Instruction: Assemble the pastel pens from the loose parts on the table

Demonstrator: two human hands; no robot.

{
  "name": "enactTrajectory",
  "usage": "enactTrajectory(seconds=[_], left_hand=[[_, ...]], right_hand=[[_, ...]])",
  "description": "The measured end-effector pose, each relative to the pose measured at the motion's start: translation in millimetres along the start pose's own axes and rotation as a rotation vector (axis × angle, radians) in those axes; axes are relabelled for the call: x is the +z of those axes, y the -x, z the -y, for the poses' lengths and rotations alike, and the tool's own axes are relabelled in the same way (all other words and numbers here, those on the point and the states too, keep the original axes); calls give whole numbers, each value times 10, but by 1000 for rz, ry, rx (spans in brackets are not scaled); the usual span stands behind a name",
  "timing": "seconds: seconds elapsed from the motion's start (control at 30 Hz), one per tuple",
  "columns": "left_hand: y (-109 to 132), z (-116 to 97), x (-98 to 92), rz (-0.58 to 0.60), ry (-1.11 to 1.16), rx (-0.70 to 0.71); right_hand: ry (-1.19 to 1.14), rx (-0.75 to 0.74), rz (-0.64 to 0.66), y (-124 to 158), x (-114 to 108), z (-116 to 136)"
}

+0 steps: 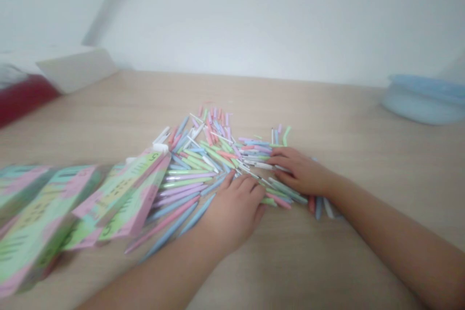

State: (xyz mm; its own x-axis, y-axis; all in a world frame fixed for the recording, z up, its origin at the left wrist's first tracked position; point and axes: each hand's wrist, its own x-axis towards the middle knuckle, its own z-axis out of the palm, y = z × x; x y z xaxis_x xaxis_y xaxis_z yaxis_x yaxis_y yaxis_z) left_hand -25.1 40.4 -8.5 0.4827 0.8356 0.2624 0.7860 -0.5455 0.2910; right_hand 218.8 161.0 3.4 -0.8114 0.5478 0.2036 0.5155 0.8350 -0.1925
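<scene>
A loose heap of pastel pens (196, 155) in pink, blue, green, purple and white, with short caps and thin refill-like sticks among them, lies on the table. My left hand (236, 208) is palm down at the near side of the heap, its fingers bent a little apart over the pens; their tips are partly hidden. To its right, my right hand (303, 172) reaches in from the side, fingers stretched and spread on white and green pens. Neither hand visibly grips a pen. The picture is blurred.
Several pastel cardboard boxes (119, 193) overlap on the left, beside the pens. A white box flap (80, 70) and a dark red object (27, 99) are at the far left. A light blue round container (425, 99) stands far right. A white wall (276, 19) bounds the wooden table (308, 106).
</scene>
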Motion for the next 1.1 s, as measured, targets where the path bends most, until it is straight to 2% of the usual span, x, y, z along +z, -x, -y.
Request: enactTrajectory(seconds=[0.17,0.33,0.47,0.6,0.9,1.0,1.1], left_hand=[[8,9,3,5,21,25],[8,17,6,19,33,75],[5,20,21,16,40,56],[5,18,22,16,42,42],[9,20,8,25,71,19],[8,24,23,25,84,20],[-1,33,32,36,93,22]], right_hand=[[26,-20,83,46,31,-106],[-23,-9,-14,-51,118,-34],[-14,-98,24,-192,168,107],[-33,-109,13,-232,166,95],[-63,74,-133,-166,104,-162],[9,205,-137,-363,8,-275],[76,317,-113,-739,-90,-494]])
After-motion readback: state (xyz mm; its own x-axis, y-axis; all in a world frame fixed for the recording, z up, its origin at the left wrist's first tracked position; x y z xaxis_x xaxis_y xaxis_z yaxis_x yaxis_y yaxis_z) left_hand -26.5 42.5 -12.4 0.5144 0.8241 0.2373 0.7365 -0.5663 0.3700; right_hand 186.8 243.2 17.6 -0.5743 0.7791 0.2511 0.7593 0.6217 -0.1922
